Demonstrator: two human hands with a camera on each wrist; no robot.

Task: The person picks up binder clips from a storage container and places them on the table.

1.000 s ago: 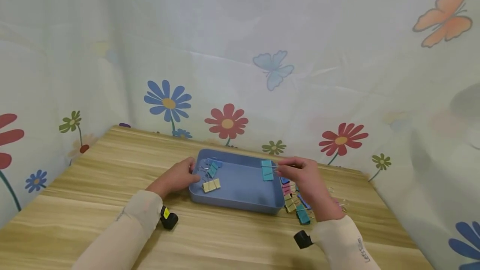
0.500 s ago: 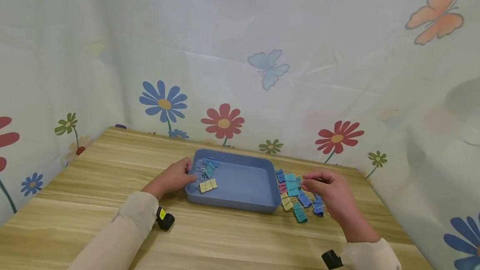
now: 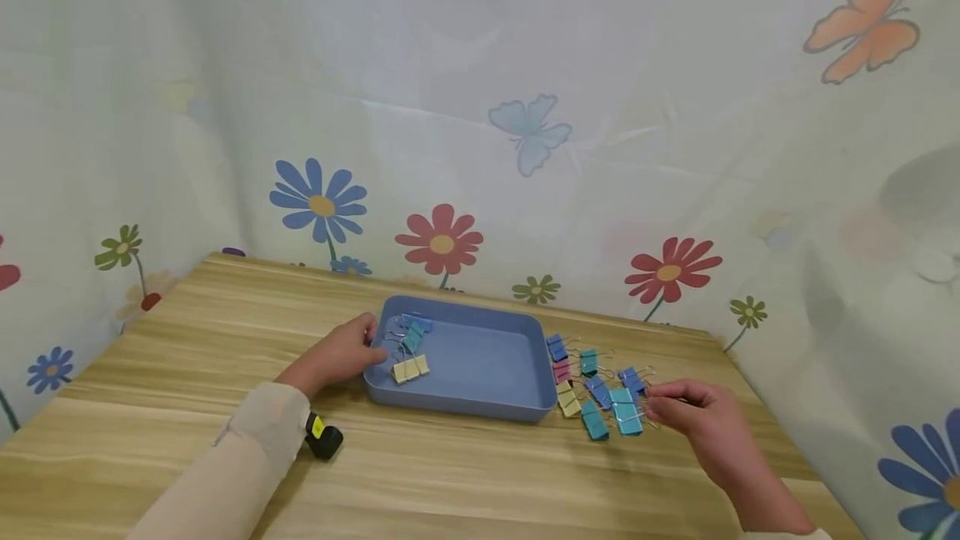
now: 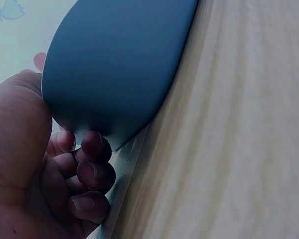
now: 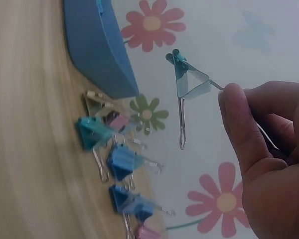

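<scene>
Hands well apart. Left hand grips the tray by its left end, presumably to steady it. Right hand pinches a teal clip by one wire handle, leaving its body free, held above loose clips. These lie on the bench beside the tray, likely for easy reach.

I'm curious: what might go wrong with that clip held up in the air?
The held clip might slip: the right hand pinches it only by a wire handle. Its other handle sticks out and might snag the loose clips beside the tray if lowered among them. The left hand holds the tray's rim, so a careless tug might shift it.
</scene>
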